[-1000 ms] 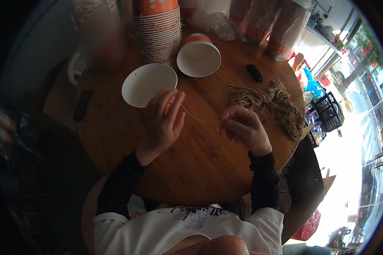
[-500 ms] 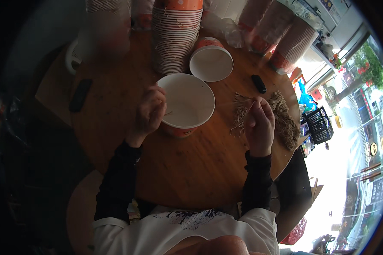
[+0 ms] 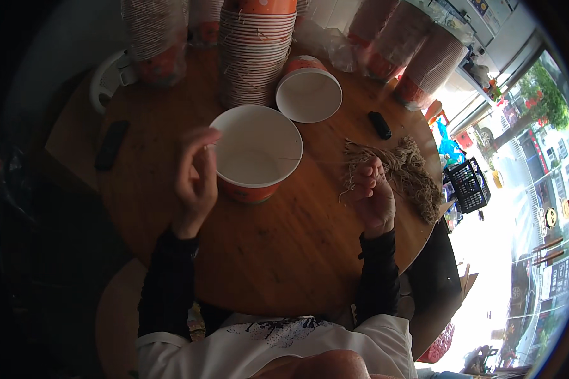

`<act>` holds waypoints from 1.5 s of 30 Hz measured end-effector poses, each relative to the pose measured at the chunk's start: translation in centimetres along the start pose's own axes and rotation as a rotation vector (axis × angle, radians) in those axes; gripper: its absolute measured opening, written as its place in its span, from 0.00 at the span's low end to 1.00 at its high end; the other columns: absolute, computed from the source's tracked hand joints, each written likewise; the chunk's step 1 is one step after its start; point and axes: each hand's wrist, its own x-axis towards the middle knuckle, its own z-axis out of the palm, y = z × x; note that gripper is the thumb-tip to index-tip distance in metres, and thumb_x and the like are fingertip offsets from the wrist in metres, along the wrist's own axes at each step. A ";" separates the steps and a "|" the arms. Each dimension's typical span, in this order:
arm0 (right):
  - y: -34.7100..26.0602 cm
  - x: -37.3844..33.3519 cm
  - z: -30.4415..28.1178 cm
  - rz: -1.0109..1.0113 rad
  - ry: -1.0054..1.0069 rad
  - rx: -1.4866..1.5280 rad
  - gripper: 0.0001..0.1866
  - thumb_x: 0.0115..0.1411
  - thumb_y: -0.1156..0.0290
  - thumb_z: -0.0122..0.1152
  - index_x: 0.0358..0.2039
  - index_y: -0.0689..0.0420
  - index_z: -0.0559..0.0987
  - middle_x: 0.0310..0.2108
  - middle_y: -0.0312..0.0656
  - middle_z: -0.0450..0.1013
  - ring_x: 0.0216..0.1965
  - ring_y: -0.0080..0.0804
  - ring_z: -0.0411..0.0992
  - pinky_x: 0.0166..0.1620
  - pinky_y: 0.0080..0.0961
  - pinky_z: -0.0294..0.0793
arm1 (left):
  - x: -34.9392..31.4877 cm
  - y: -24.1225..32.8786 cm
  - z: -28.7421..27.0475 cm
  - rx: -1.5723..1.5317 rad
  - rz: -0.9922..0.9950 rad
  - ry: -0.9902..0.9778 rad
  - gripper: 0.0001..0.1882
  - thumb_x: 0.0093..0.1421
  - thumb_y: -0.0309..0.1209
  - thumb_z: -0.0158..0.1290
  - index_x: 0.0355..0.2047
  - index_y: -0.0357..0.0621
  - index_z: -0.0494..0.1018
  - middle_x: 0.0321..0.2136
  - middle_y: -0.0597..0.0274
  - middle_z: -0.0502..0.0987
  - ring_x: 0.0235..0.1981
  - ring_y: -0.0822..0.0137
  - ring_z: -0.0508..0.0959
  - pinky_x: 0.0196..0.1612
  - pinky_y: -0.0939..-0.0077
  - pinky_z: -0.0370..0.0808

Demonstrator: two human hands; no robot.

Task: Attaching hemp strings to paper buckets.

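Note:
A large white-lined paper tub (image 3: pixel 254 180), orange outside, stands upright on the table. My left hand (image 3: pixel 196 183) is beside its left rim, slightly blurred, thumb and fingers apart; I see nothing held in it. To the right of the tub, my right hand (image 3: pixel 374 202) is closed, fingertips pinched on a thin strand of twine that stretches faintly left across the tub's right rim. Just behind that hand lies a bundle of tan twine (image 3: pixel 408 164), frayed and loose. A second paper tub (image 3: pixel 308 96) lies tipped on its side behind the first, mouth facing me.
A tall stack of nested tubs (image 3: pixel 254 60) rises at the back of the round wooden table (image 3: pixel 278 252). Plastic-wrapped stacks (image 3: pixel 430 66) stand at back right, another (image 3: pixel 155 50) at back left. A small black object (image 3: pixel 380 125) and a dark flat object (image 3: pixel 112 145) lie on the table.
My left hand has moved left off the tub's rim and its fingers have parted. My right hand has lowered slightly, fingers more curled. The whole view has shifted a little.

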 end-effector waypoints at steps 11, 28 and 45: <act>4.7 -1.4 3.2 0.251 -0.071 0.134 0.08 0.65 0.74 0.53 0.45 0.53 0.73 0.34 0.36 0.71 0.26 0.14 0.64 0.24 0.11 0.67 | -4.8 7.1 5.8 -0.725 -0.964 -0.446 0.18 0.71 0.40 0.42 0.43 0.36 0.73 0.34 0.61 0.76 0.27 0.76 0.74 0.34 0.83 0.73; 6.1 -2.2 5.6 0.084 0.078 -1.081 0.11 0.69 0.70 0.48 0.46 0.64 0.72 0.38 0.41 0.75 0.24 0.20 0.72 0.28 0.18 0.72 | -3.1 7.6 4.1 -0.332 -0.575 -0.594 0.08 0.66 0.28 0.50 0.31 0.37 0.73 0.19 0.63 0.72 0.20 0.75 0.71 0.24 0.79 0.67; 5.7 -1.8 3.5 -0.247 -0.023 -1.570 0.06 0.55 0.82 0.63 0.34 0.63 0.76 0.28 0.38 0.73 0.29 0.19 0.73 0.32 0.18 0.73 | -3.7 6.1 5.0 0.012 -0.054 -0.442 0.07 0.55 0.21 0.58 0.32 0.40 0.70 0.26 0.58 0.74 0.28 0.58 0.76 0.30 0.67 0.72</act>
